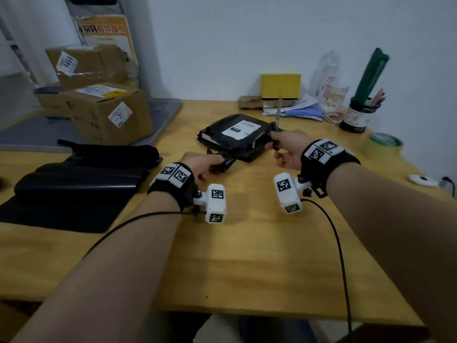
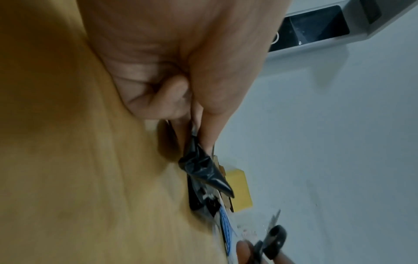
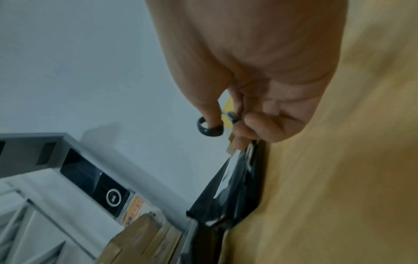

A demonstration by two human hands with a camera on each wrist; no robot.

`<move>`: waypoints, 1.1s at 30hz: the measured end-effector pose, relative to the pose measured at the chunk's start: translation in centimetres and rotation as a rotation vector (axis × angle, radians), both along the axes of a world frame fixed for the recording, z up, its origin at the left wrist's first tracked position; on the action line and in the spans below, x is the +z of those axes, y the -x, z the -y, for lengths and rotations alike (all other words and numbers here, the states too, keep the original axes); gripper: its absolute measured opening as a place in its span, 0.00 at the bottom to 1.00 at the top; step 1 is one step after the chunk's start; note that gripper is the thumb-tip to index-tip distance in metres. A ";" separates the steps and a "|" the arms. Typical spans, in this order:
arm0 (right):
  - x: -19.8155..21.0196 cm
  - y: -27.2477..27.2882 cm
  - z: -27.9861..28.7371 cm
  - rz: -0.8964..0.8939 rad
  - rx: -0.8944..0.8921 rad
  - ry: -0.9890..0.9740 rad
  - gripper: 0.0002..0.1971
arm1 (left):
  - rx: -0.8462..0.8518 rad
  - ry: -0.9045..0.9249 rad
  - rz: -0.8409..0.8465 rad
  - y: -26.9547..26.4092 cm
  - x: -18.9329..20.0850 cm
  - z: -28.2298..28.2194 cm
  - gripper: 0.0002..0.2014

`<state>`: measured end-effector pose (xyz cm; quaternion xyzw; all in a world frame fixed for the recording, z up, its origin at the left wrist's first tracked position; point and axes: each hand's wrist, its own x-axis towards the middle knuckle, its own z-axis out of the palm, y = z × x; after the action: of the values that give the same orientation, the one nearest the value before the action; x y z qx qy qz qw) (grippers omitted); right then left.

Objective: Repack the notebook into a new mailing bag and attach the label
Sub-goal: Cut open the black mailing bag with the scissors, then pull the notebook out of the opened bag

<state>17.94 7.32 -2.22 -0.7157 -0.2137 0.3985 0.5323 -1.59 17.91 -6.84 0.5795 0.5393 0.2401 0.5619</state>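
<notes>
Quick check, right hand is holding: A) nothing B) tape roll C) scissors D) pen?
C: the right hand grips the scissors, blades pointing up over the black mailing bag; its thumb sits through a black handle loop in the right wrist view.

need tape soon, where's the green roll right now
Head view: the green tape roll lies on the table's far right edge, just in front of the dark pen jar.

Arms: both forearms bare, stretched forward, cuffed at the wrists.
Left hand point(image 1: 201, 164): fingers curled, thumb and forefinger pinching.
Right hand point(image 1: 288, 149): raised, fingers curled, gripping.
</notes>
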 end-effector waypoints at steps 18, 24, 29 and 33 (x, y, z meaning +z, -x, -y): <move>2.7 -4.3 10.3 0.474 0.137 0.341 0.23 | -0.147 -0.128 0.141 -4.3 3.5 8.3 0.11; 3.5 -3.1 9.2 0.385 0.172 0.209 0.26 | -0.171 -0.201 0.179 -4.7 4.0 8.8 0.07; 2.7 -2.0 8.7 0.265 0.277 0.118 0.21 | -0.237 -0.230 0.246 -6.2 4.5 9.7 0.05; 1.7 -3.6 9.4 0.150 0.102 0.039 0.11 | -0.243 -0.201 0.294 -7.3 4.2 10.2 0.05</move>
<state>21.58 -2.07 -0.51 -0.7419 -0.2816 0.3744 0.4796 5.67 7.69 -2.62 0.6520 0.3509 0.3052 0.5988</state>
